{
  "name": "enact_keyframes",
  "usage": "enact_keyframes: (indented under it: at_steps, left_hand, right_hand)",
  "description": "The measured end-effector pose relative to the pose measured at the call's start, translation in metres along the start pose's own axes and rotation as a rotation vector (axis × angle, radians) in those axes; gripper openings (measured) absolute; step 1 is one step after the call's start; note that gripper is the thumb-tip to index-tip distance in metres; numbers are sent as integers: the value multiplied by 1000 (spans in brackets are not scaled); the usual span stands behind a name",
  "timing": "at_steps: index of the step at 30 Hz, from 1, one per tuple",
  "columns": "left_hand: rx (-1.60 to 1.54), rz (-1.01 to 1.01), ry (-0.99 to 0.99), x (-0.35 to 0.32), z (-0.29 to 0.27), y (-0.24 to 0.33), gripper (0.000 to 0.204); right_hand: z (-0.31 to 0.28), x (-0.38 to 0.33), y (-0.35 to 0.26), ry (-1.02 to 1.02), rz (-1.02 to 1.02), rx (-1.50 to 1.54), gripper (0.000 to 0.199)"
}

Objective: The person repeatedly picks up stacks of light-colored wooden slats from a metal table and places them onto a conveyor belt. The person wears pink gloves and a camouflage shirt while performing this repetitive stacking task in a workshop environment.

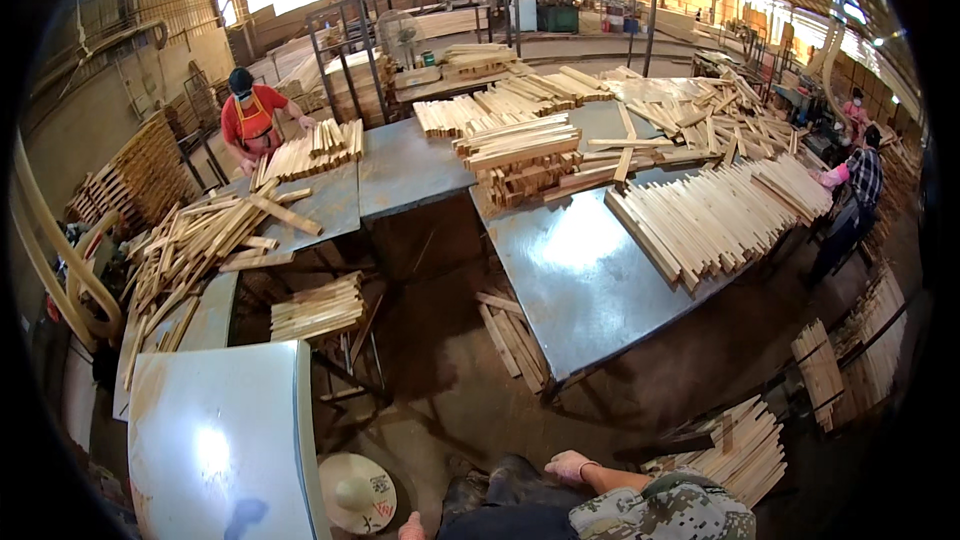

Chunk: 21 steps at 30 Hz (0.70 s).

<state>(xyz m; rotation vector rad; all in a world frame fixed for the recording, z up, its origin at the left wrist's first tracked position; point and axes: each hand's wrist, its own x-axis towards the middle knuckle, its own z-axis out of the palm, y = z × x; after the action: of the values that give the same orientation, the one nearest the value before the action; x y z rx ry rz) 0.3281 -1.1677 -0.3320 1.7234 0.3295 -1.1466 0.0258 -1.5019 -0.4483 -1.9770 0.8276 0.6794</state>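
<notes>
My right hand, in a pale pinkish glove, hangs in front of my legs with its fingers loosely curled and nothing seen in them. A camouflage sleeve covers that upper arm. At the lower edge only a small part of my left hand shows, so its fingers are hard to make out. Closest to it lies a round pale straw-coloured hat with dark and red markings, beside a white-topped machine or cabinet. Stacked wooden strips lie to the right of my right arm.
A metal table ahead bears rows of wooden strips. More loose strips are heaped at left. A stool-like stand holds strips; others lie on the floor. Co-workers stand at left and right.
</notes>
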Motion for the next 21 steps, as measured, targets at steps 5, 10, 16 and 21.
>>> enact_keyframes:
  at_steps: [5, 10, 16, 21]
  left_hand:
    - [13, -17, -80, 78, 27, 83, 48]
    - [152, -71, -150, 162, 45, 182, 48]
    - [322, -56, -281, 245, 92, 300, 48]
    - [413, -33, -341, 302, 130, 382, 49]
  right_hand:
    - [0, 90, 56, 26, 40, 35, 38]
    - [-111, 89, -32, -143, 186, -92, 32]
    - [-168, 149, -62, 107, 143, -1, 27]
    - [-234, 175, -120, 172, 436, 530, 40]
